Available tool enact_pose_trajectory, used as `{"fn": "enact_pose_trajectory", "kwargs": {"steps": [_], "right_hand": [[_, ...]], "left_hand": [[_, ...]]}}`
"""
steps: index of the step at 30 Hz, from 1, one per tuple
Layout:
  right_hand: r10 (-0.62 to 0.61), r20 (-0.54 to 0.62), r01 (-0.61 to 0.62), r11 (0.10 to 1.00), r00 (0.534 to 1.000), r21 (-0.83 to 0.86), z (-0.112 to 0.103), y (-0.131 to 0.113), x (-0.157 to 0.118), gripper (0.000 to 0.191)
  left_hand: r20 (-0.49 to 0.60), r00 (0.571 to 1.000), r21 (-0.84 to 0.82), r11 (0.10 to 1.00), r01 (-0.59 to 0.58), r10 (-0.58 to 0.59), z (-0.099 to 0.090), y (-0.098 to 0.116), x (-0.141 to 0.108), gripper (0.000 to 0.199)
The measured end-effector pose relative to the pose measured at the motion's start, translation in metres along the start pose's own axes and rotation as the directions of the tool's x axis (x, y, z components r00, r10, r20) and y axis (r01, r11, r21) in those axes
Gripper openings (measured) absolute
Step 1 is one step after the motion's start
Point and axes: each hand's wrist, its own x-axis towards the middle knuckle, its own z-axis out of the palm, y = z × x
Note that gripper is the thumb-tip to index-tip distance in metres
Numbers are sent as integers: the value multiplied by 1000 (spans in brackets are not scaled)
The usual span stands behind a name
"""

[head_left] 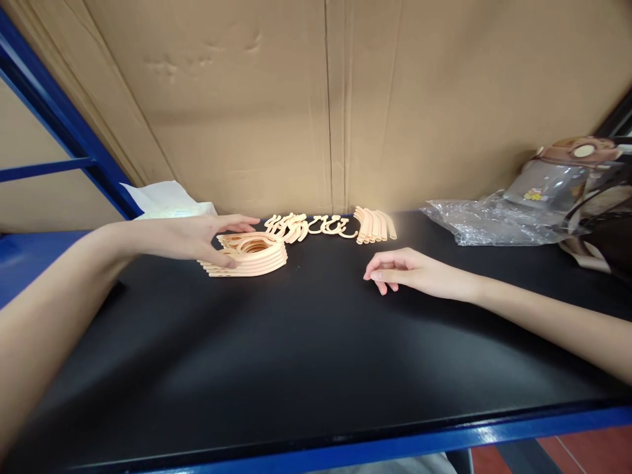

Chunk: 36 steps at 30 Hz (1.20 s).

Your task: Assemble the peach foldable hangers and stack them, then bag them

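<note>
A stack of curved peach plastic pieces (pixel 261 262) lies on the black tabletop (pixel 306 355), left of the middle. Over its left part reaches my left hand (pixel 197 238), thumb and fingers spread apart at the stack; whether it presses on the pieces is hard to tell. Behind and to the right are short curved pieces (pixel 289 228), then several hook-shaped pieces (pixel 333 226), then a row of peach tubes (pixel 374 225). My right hand (pixel 399 268) hovers in front of the tubes, its fingers loosely bent and apart, holding nothing.
Cardboard (pixel 247 105) stands along the back edge. Clear plastic wrap (pixel 488 220) and a transparent bottle (pixel 548 184) with a brown lid are at the back right, beside a dark bag (pixel 605 230). A white sheet (pixel 170 197) lies at the back left, near a blue frame (pixel 99 171).
</note>
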Motion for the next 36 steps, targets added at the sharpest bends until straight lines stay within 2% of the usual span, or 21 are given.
{"fn": "enact_pose_trajectory", "kwargs": {"steps": [5,10,12,14,16,18,19,21,22,24,27,33,35,36], "right_hand": [[-9,-2,9,1000,1000,-5,0,1,0,28],[-17,5,17,1000,1000,6,0,1,1,29],[-15,10,15,1000,1000,13,-1,2,2,29],[-19,8,19,1000,1000,11,-1,2,2,29],[-25,3,24,1000,1000,9,0,3,3,29],[-27,4,26,1000,1000,11,0,3,3,28],[-25,5,25,1000,1000,11,0,3,3,28],[-28,2,28,1000,1000,12,0,3,3,28],[-34,0,34,999,999,12,0,3,3,27],[-51,-3,51,999,999,12,-1,3,3,26],[-63,-25,63,998,998,17,0,4,4,24],[-49,-106,48,999,993,-10,0,5,7,24],[-59,-230,30,992,971,-126,-9,8,8,27],[-86,-314,10,971,946,-237,-16,10,9,29]], "left_hand": [[9,998,4,998,59,-59,-5,6,-3,77],[37,987,-15,987,160,-159,-6,2,-6,89],[16,988,-20,988,156,-155,-7,1,-6,93],[-50,991,-19,993,121,-121,-7,8,-4,94],[-155,984,-39,996,76,-82,-4,27,-1,91],[-359,932,-105,994,6,-43,7,57,4,78],[-437,899,-136,987,-88,20,15,74,6,66],[-483,854,-111,954,-278,193,37,105,11,52],[-423,860,-77,934,-349,286,49,117,12,51],[-269,882,-47,910,-412,386,70,131,15,57],[-141,900,-78,901,-426,413,87,132,18,54],[-157,898,-51,905,-423,411,84,124,20,48],[-148,901,-44,907,-419,409,83,125,20,48],[-143,901,-46,907,-419,409,83,126,20,48]]}}
